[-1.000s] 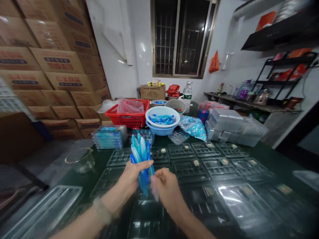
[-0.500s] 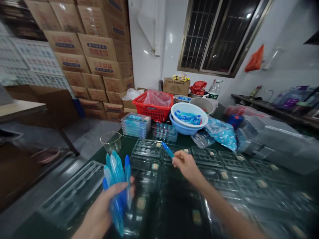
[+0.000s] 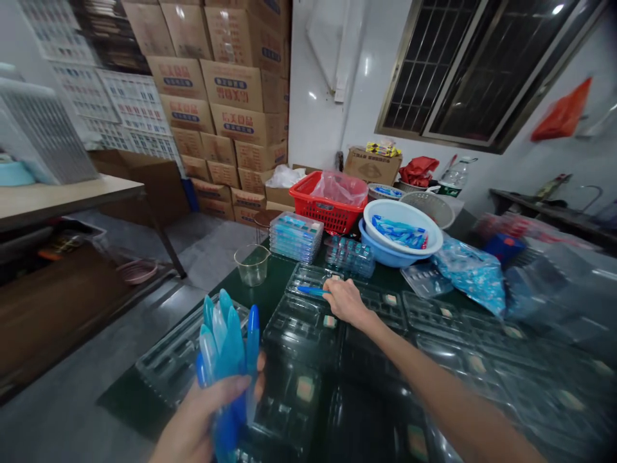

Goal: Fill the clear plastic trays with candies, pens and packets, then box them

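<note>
Item: a bundle of tapered plastic handles, blue and clear, smooth, glossy and translucent, was held fanned upright. It was clenched in the left hand, the grip closed round its lower part, at the near edge of the dark green worktop.

Item: a slim blue plastic handle was pinched in the right hand. It was held level, with the grip low over a clear blister tray.

State of the work, as far as shown: a stack of filled trays, with blue contents visible through the clear plastic, was placed at the far side of the worktop, and a lower stack of trays was set beside it. Thin, ribbed, multi-compartment trays were spread across the near worktop, and small beige pieces were seated in single compartments. No handles could be made out in these trays. Blue pieces were left in a white plastic bowl nested in a blue bowl, and more were bagged in a crumpled clear bag.

Also listed: a red plastic basket lined with a plastic bag, a glass measuring jug, and stacked cardboard cartons.
</note>
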Motion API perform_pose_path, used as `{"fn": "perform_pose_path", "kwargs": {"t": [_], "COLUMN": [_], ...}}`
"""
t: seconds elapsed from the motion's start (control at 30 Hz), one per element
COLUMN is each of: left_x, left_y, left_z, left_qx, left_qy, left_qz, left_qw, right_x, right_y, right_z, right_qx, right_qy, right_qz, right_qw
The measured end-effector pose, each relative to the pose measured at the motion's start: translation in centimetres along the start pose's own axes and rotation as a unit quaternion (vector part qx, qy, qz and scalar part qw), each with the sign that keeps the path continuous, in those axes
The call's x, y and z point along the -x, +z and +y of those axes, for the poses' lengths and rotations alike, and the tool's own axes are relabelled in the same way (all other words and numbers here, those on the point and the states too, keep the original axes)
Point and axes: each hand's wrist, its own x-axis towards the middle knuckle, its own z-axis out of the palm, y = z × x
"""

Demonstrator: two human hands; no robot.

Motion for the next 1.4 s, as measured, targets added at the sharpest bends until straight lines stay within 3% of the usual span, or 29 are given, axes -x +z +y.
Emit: {"fn": "perform_pose_path", "kwargs": {"t": [0.27,0.37,0.43,0.5,0.6,0.63,0.77,0.93,1.0,1.1,1.27,1.4], "left_x": [-0.1,0.1,0.2,0.3,0.4,0.5,0.6,0.2,0.1,0.5,1.7,2.3], "left_y": [0.7,1.3,1.7,2.1,2.5,2.6,2.6,0.9,-0.2,-1.6,-2.0,-1.6], "left_z": [-1.0,-1.3,-1.5,-1.6,-1.8,-1.9,-2.2,-1.8,-1.3,-0.9,-1.3,-1.8], "left_qx": [0.022,0.014,0.006,0.004,-0.01,-0.016,-0.019,0.011,0.018,0.036,0.039,0.041], "left_qy": [-0.004,-0.006,-0.006,-0.004,-0.007,-0.009,-0.027,-0.003,0.012,0.02,0.029,0.028], "left_qz": [-0.014,-0.015,-0.02,-0.025,-0.034,-0.041,-0.052,-0.029,-0.023,-0.003,0.028,0.036], "left_qw": [1.0,1.0,1.0,1.0,0.999,0.999,0.998,1.0,1.0,0.999,0.998,0.998], "right_x": [-0.6,0.4,1.8,3.4,5.5,6.0,6.9,7.8,8.4,9.4,9.8,9.8], "right_y": [0.1,-1.0,-1.8,-2.5,-3.0,-3.2,-4.6,-6.4,-6.1,-4.0,0.8,2.2], "right_z": [-1.1,-3.3,-5.4,-7.4,-9.5,-9.9,-9.7,-5.8,-4.0,-2.7,-4.2,-5.4], "right_qx": [-0.002,-0.044,-0.122,-0.277,-0.497,-0.527,-0.547,-0.605,-0.599,-0.532,-0.344,-0.186], "right_qy": [0.005,0.002,-0.017,-0.027,0.007,0.019,0.043,0.09,0.092,0.078,0.054,0.036], "right_qz": [0.016,0.028,0.0,-0.073,-0.156,-0.161,-0.155,-0.088,-0.063,-0.038,0.066,0.095], "right_qw": [1.0,0.999,0.992,0.958,0.853,0.834,0.821,0.787,0.793,0.842,0.935,0.977]}}
